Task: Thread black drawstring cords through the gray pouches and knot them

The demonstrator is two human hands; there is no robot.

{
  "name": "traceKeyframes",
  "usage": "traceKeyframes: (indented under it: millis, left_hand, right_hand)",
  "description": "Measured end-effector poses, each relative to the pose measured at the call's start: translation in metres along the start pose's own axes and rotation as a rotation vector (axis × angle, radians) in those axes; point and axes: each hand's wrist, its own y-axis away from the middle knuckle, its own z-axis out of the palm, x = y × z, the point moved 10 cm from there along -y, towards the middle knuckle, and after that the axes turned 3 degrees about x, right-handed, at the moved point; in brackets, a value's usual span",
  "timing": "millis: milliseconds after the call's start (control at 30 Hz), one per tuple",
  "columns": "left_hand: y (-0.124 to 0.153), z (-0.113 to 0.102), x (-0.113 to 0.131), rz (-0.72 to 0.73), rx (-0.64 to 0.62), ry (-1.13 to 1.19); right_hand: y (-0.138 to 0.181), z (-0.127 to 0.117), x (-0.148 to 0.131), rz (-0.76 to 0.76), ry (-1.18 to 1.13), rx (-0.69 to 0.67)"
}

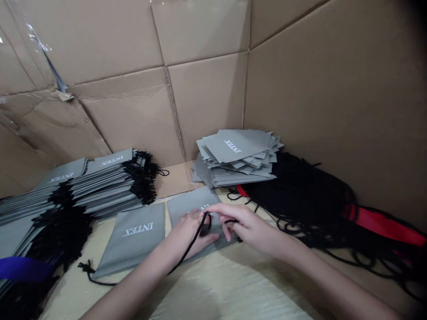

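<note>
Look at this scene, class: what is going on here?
A person's right hand pinches a black cord above a grey INTEX pouch on the table, while the left hand rests on that pouch, the cord running across it. A second pouch lies alongside. Corded stacks sit left, a plain stack behind, loose cords right.

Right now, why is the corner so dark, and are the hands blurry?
In the head view: dim light, top right corner fading to black, the cord pile losing detail; left hand and right hand a little soft; the grey pouch print readable; the tape on the cardboard wall glints.
</note>
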Motion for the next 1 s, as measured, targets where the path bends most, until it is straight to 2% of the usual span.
traceKeyframes:
  millis: [67, 167, 233, 467, 567, 667, 833, 1000]
  left_hand:
    - [0.011, -0.008, -0.005, -0.011, -0.054, -0.084]
    - [0.029, -0.017, -0.018, -0.072, -0.128, -0.208]
    - [0.037, -0.022, -0.024, -0.096, -0.155, -0.253]
    - [0.044, -0.027, -0.017, -0.043, -0.175, -0.449]
    - [0.042, -0.022, -0.007, 0.026, -0.185, -0.567]
    - [0.038, -0.012, 0.000, 0.059, -0.196, -0.624]
    - [0.028, 0.008, -0.004, -0.020, -0.250, -0.582]
    - [0.025, 0.011, -0.005, -0.047, -0.247, -0.524]
  right_hand:
    - [0.001, 0.002, -0.001, 0.051, -0.120, -0.049]
    - [0.009, 0.027, -0.009, 0.117, -0.261, -0.321]
    - [0.017, 0.043, -0.014, 0.145, -0.273, -0.481]
    - [0.031, 0.077, 0.002, 0.283, -0.330, -0.669]
    - [0.027, 0.081, 0.005, 0.252, -0.289, -0.634]
    - [0.016, 0.075, 0.001, 0.176, -0.177, -0.522]
    - [0.007, 0.056, -0.001, 0.149, -0.102, -0.367]
    - [0.004, 0.046, 0.011, 0.190, -0.143, -0.289]
